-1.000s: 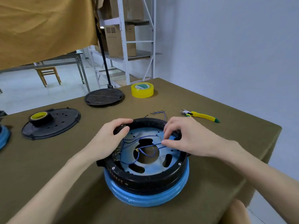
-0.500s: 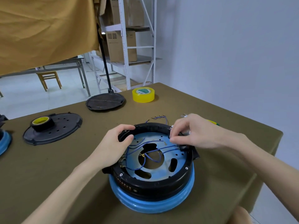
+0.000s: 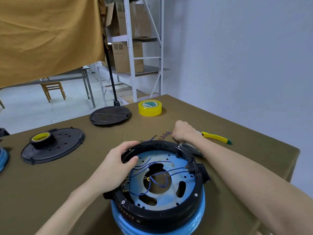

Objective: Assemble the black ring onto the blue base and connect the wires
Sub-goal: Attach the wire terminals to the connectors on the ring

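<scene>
Bright, even, soft light; shadows faint. Wide-angle bending shows toward the frame's edges; slight softness throughout, no glare.

Olive-cloth table [image 3: 237, 126] fills lower frame. On it: yellow tape roll [image 3: 150, 108] top ctr, black discs [image 3: 110, 115] [image 3: 67, 145] left, blue base [image 3: 199, 216] btm ctr. Yellow-handled tool [image 3: 217, 137] at right, loose wires [image 3: 165, 134] beside it.

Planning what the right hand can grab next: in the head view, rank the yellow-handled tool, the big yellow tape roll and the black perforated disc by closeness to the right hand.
From the right hand:
1. Yellow-handled tool, just to its right.
2. Big yellow tape roll, behind it.
3. Black perforated disc, far left.
</scene>
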A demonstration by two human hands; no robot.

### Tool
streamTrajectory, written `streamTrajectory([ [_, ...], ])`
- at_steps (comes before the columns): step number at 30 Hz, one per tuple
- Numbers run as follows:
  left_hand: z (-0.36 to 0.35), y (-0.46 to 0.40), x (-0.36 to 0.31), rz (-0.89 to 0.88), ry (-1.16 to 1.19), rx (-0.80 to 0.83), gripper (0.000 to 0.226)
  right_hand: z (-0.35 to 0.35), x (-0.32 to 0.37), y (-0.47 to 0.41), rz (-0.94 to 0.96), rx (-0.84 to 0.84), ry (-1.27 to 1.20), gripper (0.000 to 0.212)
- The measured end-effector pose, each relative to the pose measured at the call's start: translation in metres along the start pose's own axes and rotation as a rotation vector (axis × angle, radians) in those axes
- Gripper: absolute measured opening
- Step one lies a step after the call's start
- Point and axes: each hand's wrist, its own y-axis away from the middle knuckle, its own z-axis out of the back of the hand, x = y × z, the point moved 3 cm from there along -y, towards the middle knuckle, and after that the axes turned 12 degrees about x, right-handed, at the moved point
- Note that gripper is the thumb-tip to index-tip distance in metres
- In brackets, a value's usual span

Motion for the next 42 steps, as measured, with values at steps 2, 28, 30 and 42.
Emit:
streamTrajectory([
  [2,0.000,0.000,0.001,0.000,0.020,-0.012,0.040,0.007,0.000,-0.001,0.046,-0.078,-0.120,0.013],
  [28,-0.001,-0.002,0.019,0.075,0.167,-0.019,0.043,0.000,0.012,-0.004,0.138,-0.227,0.227,0.023],
  [30,-0.001,-0.002,0.019,0.069,0.155,-0.025,0.043,-0.009,0.025,-0.009,0.195,-0.137,0.137,0.021],
  [42,0.002,0.002,0.011,0.069,0.131,-0.026,0.040,-0.026,0.067,-0.036,0.044,0.150,0.039,0.017],
])
